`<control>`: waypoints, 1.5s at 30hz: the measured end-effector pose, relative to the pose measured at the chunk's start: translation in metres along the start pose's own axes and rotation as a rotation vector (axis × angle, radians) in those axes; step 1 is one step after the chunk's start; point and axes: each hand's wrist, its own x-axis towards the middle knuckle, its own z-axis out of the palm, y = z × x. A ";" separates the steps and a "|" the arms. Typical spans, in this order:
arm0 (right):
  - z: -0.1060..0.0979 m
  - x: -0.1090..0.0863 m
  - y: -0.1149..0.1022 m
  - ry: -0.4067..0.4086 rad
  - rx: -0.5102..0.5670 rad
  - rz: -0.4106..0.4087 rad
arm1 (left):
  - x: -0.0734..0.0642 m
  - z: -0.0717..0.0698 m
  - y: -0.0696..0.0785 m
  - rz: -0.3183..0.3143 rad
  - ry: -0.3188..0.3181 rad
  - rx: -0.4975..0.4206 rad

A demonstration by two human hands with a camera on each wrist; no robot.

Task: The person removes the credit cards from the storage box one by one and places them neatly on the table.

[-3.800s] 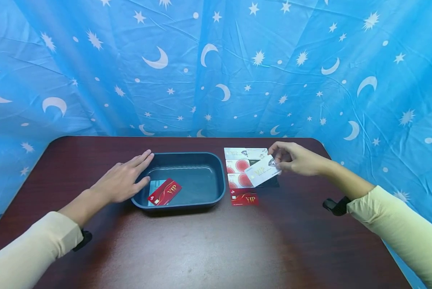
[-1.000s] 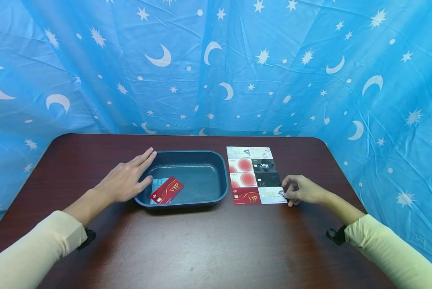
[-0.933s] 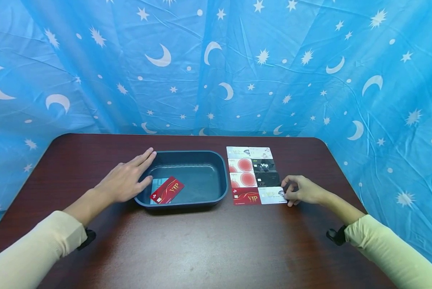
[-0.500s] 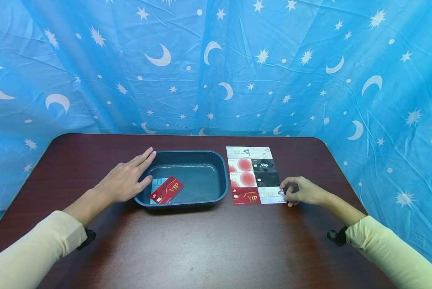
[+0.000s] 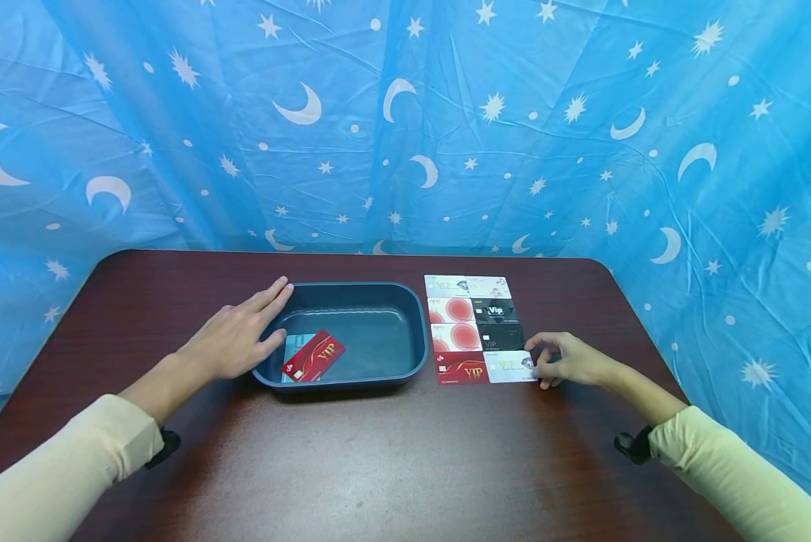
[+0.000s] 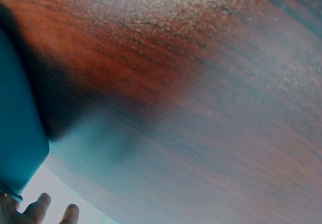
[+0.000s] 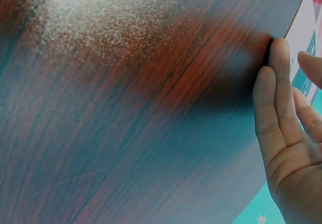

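My left hand (image 5: pixel 236 339) rests on the left rim of a dark blue tray (image 5: pixel 385 346), its fingers extended and thumb over the inner edge. A red VIP card (image 5: pixel 320 354) lies askew over a light-blue card (image 5: pixel 297 344) inside. My right hand (image 5: pixel 574 357) touches the right end of a white VIP card (image 5: pixel 507 366), which lies flat on the table. Its thumb and other fingers stand apart in the right wrist view, two of them straight along the tabletop. In the left wrist view only a few fingertips (image 6: pixel 37 209) show beside the tray.
Left of the white card sits a red VIP card (image 5: pixel 455 369). Behind them lie two black cards (image 5: pixel 502 336), two with red circles (image 5: pixel 455 336) and two pale ones (image 5: pixel 489 287), in a two-column block. A blue star-patterned curtain (image 5: pixel 405 150) hangs behind the dark wooden table (image 5: pixel 378 467).
Since the oldest frame, my right hand has brought the white VIP card down beside the red one and let go. Over the last second it has barely shifted. The left hand stays put.
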 end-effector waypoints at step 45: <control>0.058 0.124 -0.205 -0.286 -0.082 -0.191 | 0.000 0.001 -0.002 -0.005 0.002 -0.011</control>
